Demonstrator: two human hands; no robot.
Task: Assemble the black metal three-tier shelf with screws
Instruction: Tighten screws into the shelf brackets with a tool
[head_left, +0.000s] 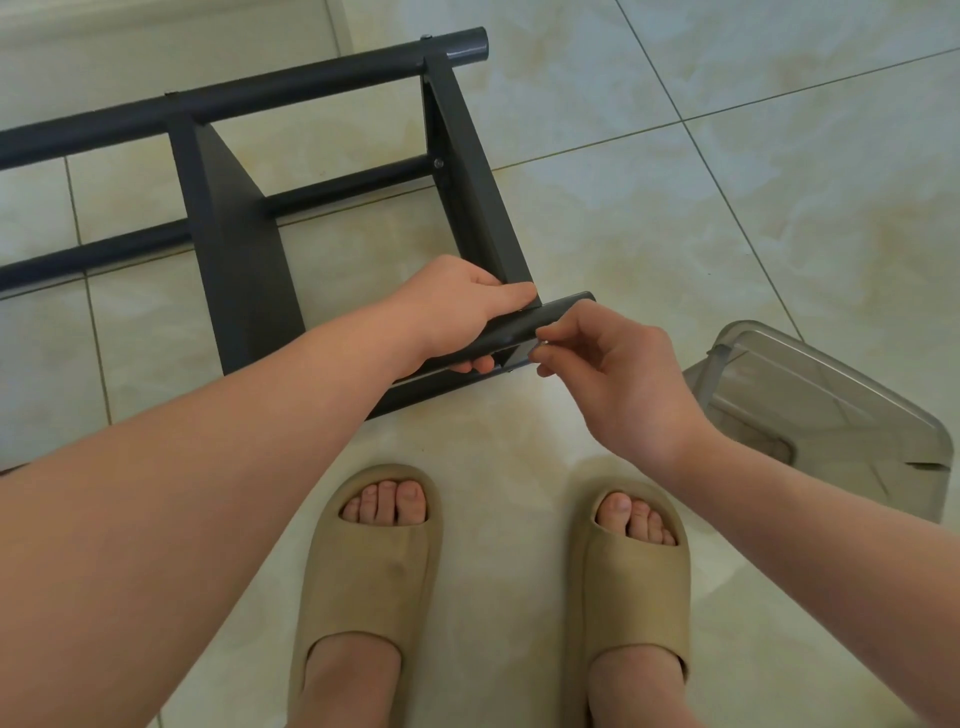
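The black metal shelf (244, 249) is laid on its side on the floor, ahead of the feet and reaching out past the left edge of the view. It is built of round, smooth, semi-gloss tubes and flat matte panels. Two panels (467, 171) are seen edge-on as slanted slabs, joined at the far side by a long tube (234, 93) whose open end sticks out past the right panel. Small screw heads (438, 162) are seen where the thinner cross bars meet that panel.

At the near corner of the right panel, a short stretch of tube (540, 317) is clasped by the left hand (462, 306), the fingers curled underneath and the thumb laid along the top. Just beside it, a small shiny piece (544, 342) is pinched between thumb and forefinger of the right hand (608, 374) and held against the side of this tube; the piece is too small to be named with certainty.

The lower run of the near tube and the panel's edge are hidden by the left forearm (260, 415).

The floor (727, 182) is made of glossy, pale, marbled tiles with thin grout lines. To the right, near the right wrist, a translucent grey plastic bin (831, 415) with rounded corners is seen. Soft, matte, tan slippers (374, 571) are worn on both feet, toes exposed.
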